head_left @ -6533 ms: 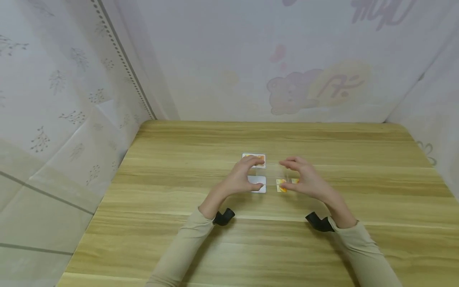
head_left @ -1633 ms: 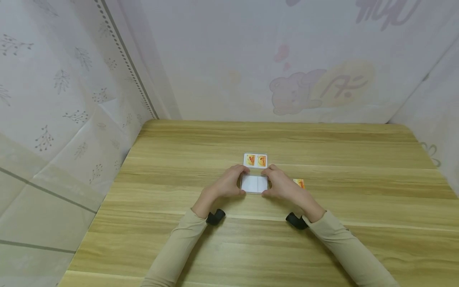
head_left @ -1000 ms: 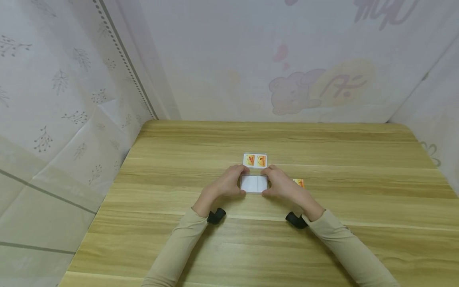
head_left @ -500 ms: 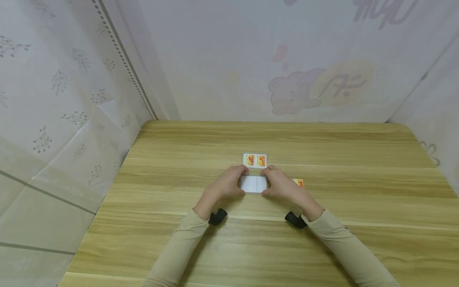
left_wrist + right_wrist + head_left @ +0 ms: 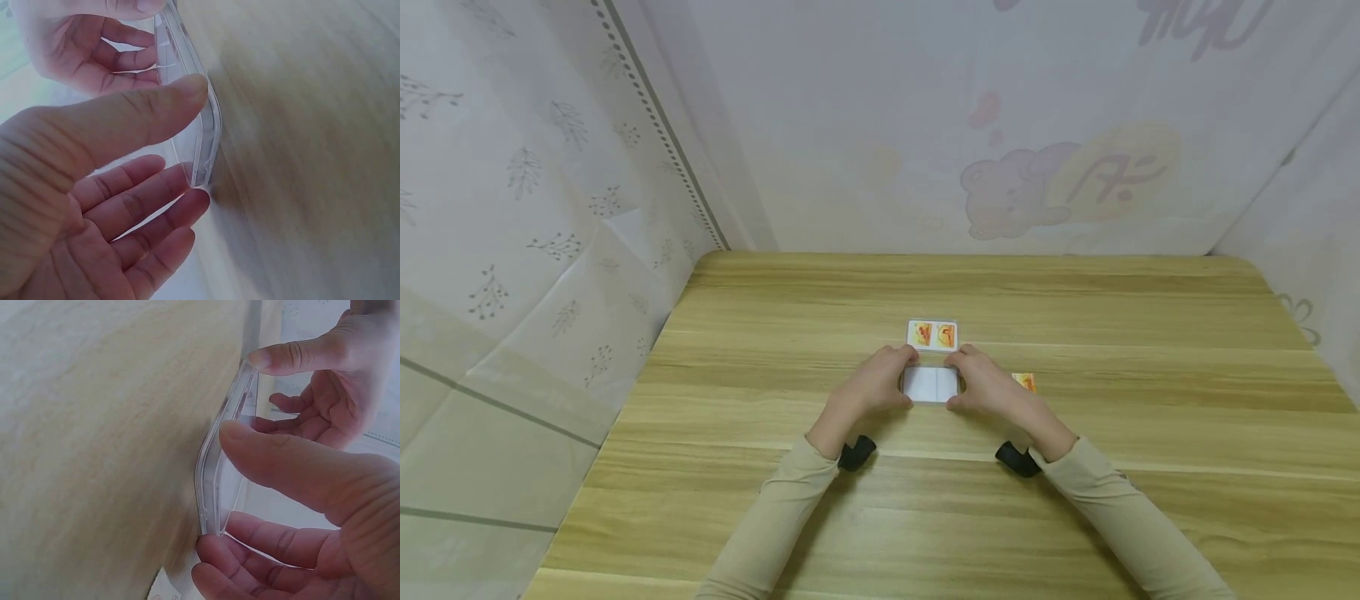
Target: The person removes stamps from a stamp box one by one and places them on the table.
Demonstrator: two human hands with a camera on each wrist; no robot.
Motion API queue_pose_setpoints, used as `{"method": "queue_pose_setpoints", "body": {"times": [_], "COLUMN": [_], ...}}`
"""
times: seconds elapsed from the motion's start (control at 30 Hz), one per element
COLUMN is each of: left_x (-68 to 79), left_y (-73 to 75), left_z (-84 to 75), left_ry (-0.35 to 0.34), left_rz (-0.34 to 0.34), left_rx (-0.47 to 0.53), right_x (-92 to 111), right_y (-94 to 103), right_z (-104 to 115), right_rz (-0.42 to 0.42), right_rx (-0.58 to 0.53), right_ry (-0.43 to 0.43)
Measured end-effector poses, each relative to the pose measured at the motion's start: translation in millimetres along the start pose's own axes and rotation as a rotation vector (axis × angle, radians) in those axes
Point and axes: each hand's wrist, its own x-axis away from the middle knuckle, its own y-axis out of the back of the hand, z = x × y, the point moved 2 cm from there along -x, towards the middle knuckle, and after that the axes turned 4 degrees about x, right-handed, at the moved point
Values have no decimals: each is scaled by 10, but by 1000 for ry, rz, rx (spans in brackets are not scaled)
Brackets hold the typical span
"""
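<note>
So, clear case (image 5: 928, 386) between both hands (image 5: 874, 382) (image 5: 988, 385)

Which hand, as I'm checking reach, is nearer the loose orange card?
Right. The right hand is just left of the card, gripping the case; the left hand is farther left.

Left grip (image 5: 874, 383) and right grip (image 5: 988, 383) now farther left

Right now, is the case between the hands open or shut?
Shut, it seems: both wrist views show the case with its two clear layers together along the edge.
</note>
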Motion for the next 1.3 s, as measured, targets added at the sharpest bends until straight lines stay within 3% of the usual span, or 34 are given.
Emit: {"method": "queue_pose_setpoints", "body": {"times": [0.37, 0.57, 0.93, 1.3], "left_x": [-1, -42, -165, -284], "left_y": [37, 79, 141, 136], "left_z": [144, 181, 268, 306], "left_ry": [-125, -106, -122, -34], "left_rz": [-30, -77, -279, -294], "left_rx": [171, 224, 299, 303], "right_x": [19, -14, -120, -235], "right_y": [63, 125, 216, 235], "right_z": [-50, -108, -201, -254], "right_rz": [-27, -76, -163, -230], "right_rx": [-19, -65, -146, -161], "right_ry": [7, 6, 29, -12]}}
